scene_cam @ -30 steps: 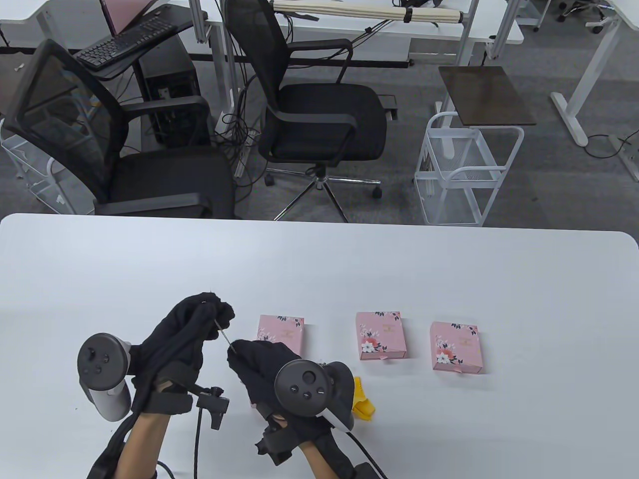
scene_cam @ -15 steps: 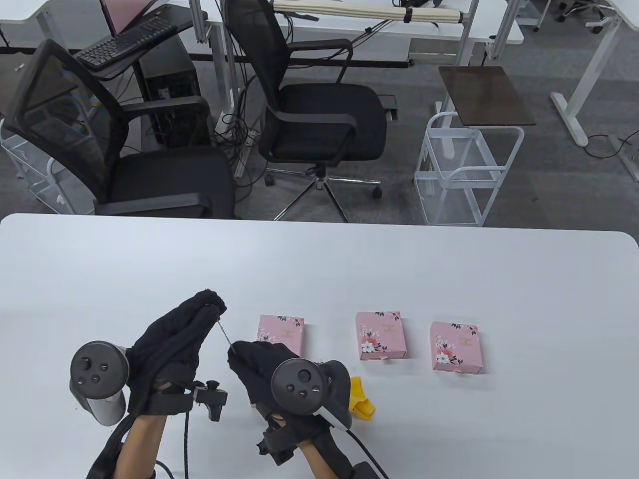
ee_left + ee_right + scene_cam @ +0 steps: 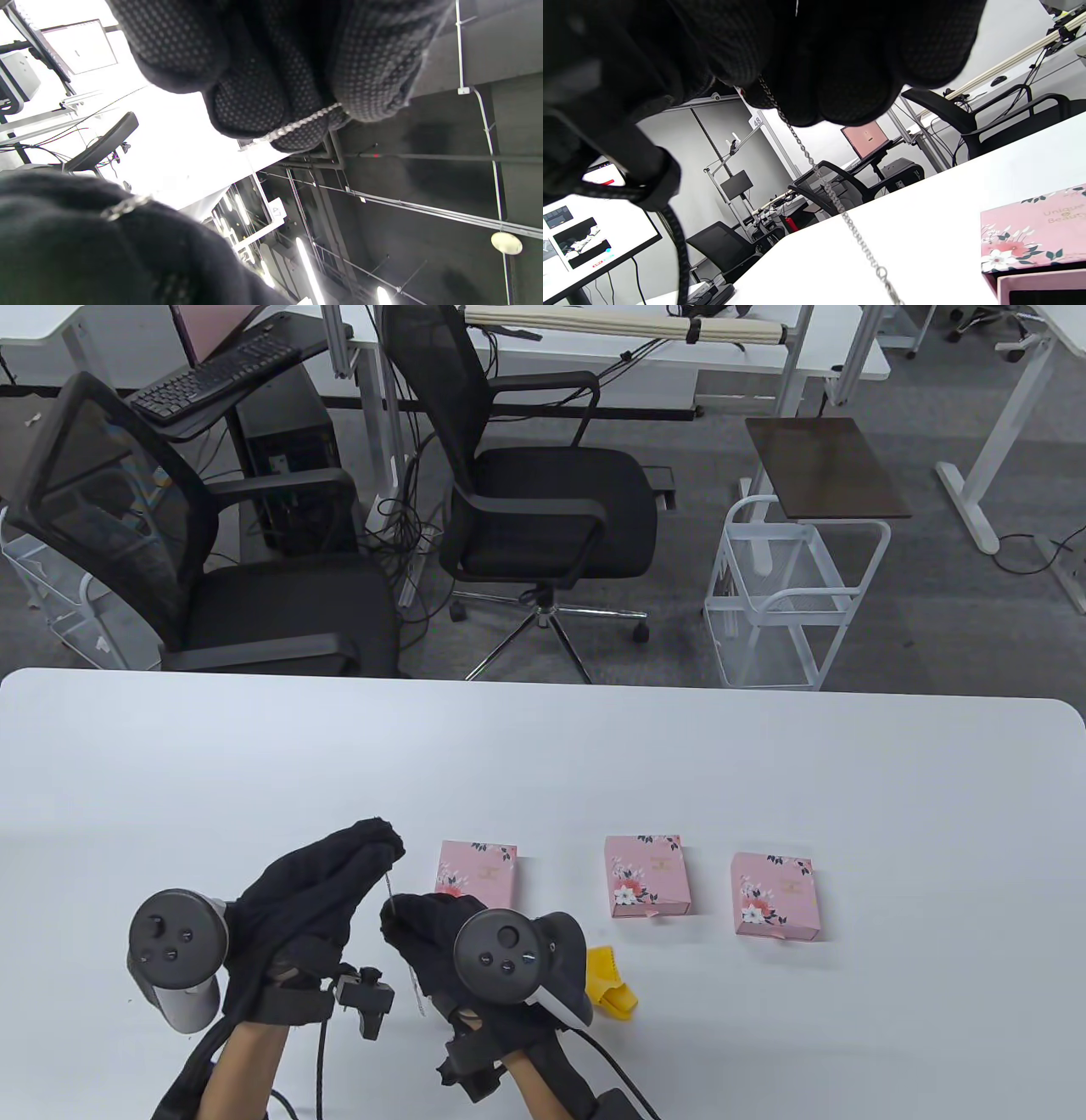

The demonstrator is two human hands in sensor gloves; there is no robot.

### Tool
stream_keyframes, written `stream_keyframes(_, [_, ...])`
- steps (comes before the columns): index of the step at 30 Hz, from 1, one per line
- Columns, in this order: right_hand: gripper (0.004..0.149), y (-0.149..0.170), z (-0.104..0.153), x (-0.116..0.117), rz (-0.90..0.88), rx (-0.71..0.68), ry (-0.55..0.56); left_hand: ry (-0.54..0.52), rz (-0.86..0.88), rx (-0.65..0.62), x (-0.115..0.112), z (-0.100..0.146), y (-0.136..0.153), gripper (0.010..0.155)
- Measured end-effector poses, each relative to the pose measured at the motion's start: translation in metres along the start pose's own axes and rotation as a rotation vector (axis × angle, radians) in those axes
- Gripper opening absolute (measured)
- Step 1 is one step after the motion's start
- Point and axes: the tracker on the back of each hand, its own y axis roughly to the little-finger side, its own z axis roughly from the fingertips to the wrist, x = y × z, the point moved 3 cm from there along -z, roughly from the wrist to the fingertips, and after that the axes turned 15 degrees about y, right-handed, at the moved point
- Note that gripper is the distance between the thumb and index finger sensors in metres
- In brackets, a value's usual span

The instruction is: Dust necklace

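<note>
Left hand [image 3: 318,891] and right hand [image 3: 441,937] both pinch the necklace [image 3: 388,889], held above the table [image 3: 764,763] just left of the leftmost pink box [image 3: 478,869]. The short taut span runs near-upright between the fingertips; a loose tail hangs below the right hand. Thin silver links, fine chain.

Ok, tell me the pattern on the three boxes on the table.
Pink with a flower print and dark leaves on each box, clearest in the table view.
</note>
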Motion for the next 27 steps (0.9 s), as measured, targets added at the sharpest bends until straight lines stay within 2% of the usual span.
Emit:
stream_keyframes(7, [0.050,0.023,0.003,-0.013,0.119,0.061,-0.045,0.049,0.004,-0.011,-0.002,-0.001,-0.002,0.033])
stream_keyframes(11, [0.053,0.048,0.008,-0.033,0.276,0.137,-0.055,0.061,0.036,-0.010,-0.001,-0.002,0.000,0.033])
stream_keyframes(16, [0.057,0.086,0.023,-0.045,0.504,0.250,-0.103,0.072,0.060,-0.009,0.001,-0.001,0.000,0.034])
stream_keyframes(21, [0.062,0.129,0.044,-0.024,0.661,0.392,-0.261,0.080,0.067,-0.022,0.000,0.000,-0.004,0.034])
stream_keyframes(25, [0.070,0.155,0.059,0.015,0.751,0.465,-0.430,0.093,0.074,-0.030,-0.002,0.001,-0.005,0.034])
stream_keyframes(27, [0.069,0.161,0.062,0.030,0.805,0.463,-0.459,0.098,0.074,-0.034,-0.002,0.001,-0.006,0.034])
